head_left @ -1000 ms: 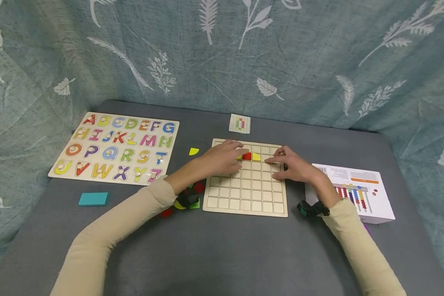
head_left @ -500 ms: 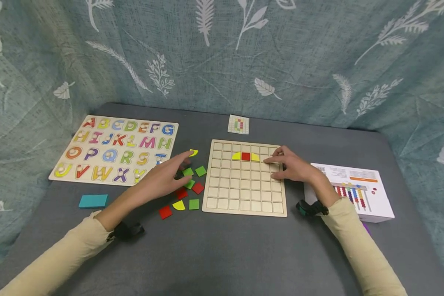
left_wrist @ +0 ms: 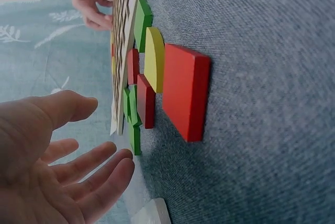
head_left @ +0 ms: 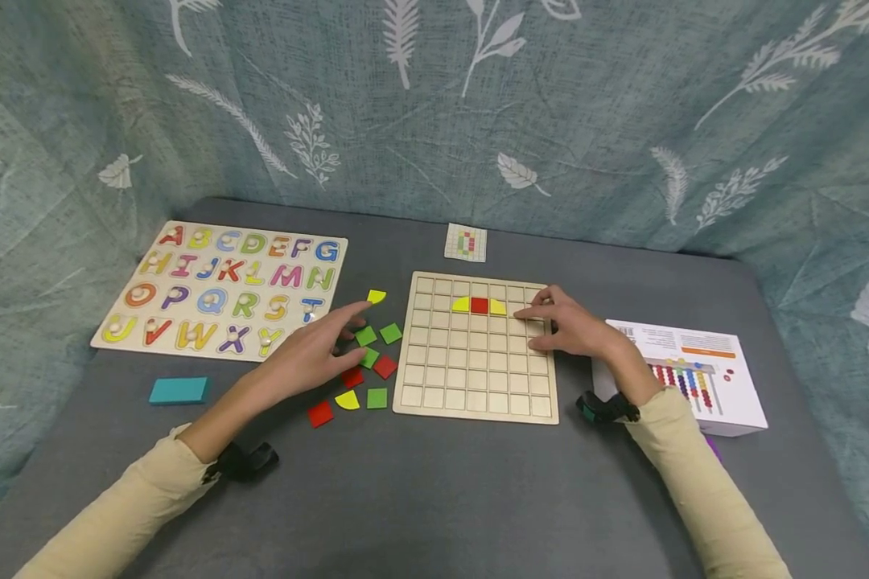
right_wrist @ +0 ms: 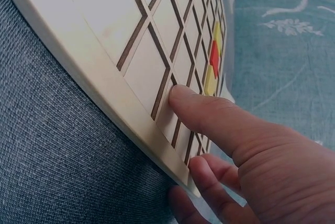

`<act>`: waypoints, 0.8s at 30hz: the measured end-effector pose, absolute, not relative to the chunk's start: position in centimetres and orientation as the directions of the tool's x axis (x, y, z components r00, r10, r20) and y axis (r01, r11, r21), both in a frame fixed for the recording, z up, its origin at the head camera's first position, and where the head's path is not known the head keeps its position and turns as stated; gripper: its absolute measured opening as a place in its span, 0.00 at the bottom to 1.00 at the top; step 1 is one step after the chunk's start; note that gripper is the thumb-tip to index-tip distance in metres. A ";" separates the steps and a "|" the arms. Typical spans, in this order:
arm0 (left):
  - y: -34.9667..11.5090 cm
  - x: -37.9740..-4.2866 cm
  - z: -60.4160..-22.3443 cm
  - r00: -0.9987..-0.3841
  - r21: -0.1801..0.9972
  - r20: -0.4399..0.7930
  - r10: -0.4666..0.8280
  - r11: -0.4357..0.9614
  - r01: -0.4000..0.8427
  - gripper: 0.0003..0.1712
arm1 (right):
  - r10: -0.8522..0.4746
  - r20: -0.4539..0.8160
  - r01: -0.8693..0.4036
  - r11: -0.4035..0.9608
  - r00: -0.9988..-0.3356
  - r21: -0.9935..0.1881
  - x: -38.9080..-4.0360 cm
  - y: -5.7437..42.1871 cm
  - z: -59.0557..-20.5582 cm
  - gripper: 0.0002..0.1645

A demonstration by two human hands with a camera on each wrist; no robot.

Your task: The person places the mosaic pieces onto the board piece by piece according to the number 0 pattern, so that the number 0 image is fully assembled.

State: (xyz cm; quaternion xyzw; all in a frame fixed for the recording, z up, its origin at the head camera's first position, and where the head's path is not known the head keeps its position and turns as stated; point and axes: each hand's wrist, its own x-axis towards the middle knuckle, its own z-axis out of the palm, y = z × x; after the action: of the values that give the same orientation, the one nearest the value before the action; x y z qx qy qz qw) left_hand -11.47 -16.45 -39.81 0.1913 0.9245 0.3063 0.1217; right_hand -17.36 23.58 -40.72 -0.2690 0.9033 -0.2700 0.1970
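Observation:
A wooden grid board [head_left: 471, 362] lies in the middle of the table. In its second row, a red square tile [head_left: 480, 305] sits between two yellow quarter-round tiles [head_left: 498, 307]. My left hand [head_left: 311, 350], fingers spread and holding nothing, hovers beside loose green tiles [head_left: 390, 333], red tiles [head_left: 320, 414] and a yellow quarter-round [head_left: 348, 400]. Another yellow quarter-round [head_left: 376, 297] lies just past its fingertips. My right hand [head_left: 568, 322] rests at the board's right edge, the thumb [right_wrist: 191, 106] over its cells and relaxed fingers along the rim.
An alphabet peg puzzle [head_left: 220, 289] lies at left, partly behind my left hand. Nearer is a teal block [head_left: 179, 391]. A small pattern card [head_left: 466, 243] lies beyond the board. At right stands a white box with an abacus picture [head_left: 695, 378].
My left hand has left the board's top row and moved left to the loose tiles, uncovering the left yellow quarter-round. My right hand has stayed at the board's edge.

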 end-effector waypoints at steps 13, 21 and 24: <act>-17.1 -9.9 -39.5 -0.905 0.615 -0.112 0.411 0.744 0.261 0.38 | -0.596 -0.213 -0.379 0.706 -0.774 -0.598 -17.3 23.5 -40.5 0.28; -18.0 -8.3 -40.3 -0.896 0.572 -0.034 0.442 0.744 0.345 0.25 | -0.592 -0.215 -0.379 0.712 -0.777 -0.591 -17.3 23.6 -40.7 0.28; -18.1 -7.9 -40.6 -0.894 0.562 -0.031 0.448 0.747 0.355 0.22 | -0.597 -0.205 -0.386 0.706 -0.776 -0.594 -17.2 23.5 -40.7 0.28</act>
State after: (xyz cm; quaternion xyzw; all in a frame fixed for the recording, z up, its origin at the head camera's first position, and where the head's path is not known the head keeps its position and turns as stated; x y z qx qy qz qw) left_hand -7.85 -18.07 -40.57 0.2157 0.9310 0.2829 0.0821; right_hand -17.23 23.51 -40.70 -0.2722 0.9026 -0.2704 0.1949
